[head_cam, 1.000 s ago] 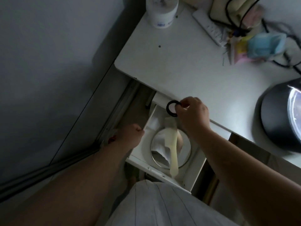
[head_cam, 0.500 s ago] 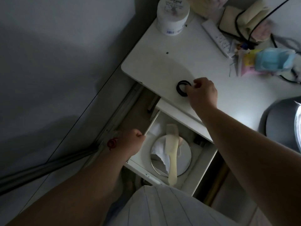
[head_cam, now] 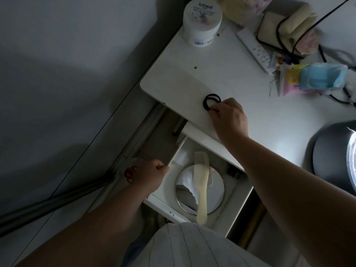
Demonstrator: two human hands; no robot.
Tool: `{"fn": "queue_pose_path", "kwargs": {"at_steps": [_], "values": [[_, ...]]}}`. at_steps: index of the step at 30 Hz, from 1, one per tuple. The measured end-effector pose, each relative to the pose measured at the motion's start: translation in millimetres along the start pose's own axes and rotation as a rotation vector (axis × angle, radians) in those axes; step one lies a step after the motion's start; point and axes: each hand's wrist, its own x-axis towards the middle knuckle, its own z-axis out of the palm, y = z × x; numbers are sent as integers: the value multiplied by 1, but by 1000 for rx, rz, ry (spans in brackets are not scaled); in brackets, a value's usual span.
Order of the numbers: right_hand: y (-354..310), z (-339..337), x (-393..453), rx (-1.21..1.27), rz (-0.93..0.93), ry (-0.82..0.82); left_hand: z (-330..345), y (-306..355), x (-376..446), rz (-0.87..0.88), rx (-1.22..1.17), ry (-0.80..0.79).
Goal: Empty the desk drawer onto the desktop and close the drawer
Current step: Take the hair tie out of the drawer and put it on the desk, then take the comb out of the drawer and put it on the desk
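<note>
The white drawer [head_cam: 238,214] stands pulled out below the desktop [head_cam: 192,74]. Inside it lie a round mirror [head_cam: 215,189] and a cream comb [head_cam: 202,189] across it, with a small dark thing [head_cam: 234,171] at the back right. Black hair ties [head_cam: 211,101] rest on the desktop near its front edge. My right hand [head_cam: 229,116] has its fingertips pinched on them. My left hand [head_cam: 149,175] grips the drawer's left wall [head_cam: 176,151].
At the back of the desktop stand a white tub [head_cam: 201,22], a white remote [head_cam: 254,49], a blue packet [head_cam: 323,77] and black cables [head_cam: 289,29]. A dark round appliance [head_cam: 333,157] sits at the right. A grey wall and floor rail lie to the left.
My right hand lifted the black hair ties out of the drawer and set them down on the desktop. My left hand stayed on the drawer's left wall.
</note>
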Motion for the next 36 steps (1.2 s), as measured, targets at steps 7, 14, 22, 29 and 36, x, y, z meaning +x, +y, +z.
{"fn": "queue_pose_path", "kwargs": {"at_steps": [7, 14, 22, 29, 36], "values": [[-17, 10, 18, 28, 8, -2, -1, -2, 2, -19, -20, -6], [-14, 8, 4, 121, 34, 44, -3, -2, -1, -12, 32, -29], [10, 6, -103, 257, 286, -19, -1, 2, -9, -2, -90, -3], [40, 43, -193, 219, 497, -213, 4, -4, -1, 38, 30, 31], [48, 71, -206, 182, 596, -306, 9, -13, 1, 95, 153, 45]]}}
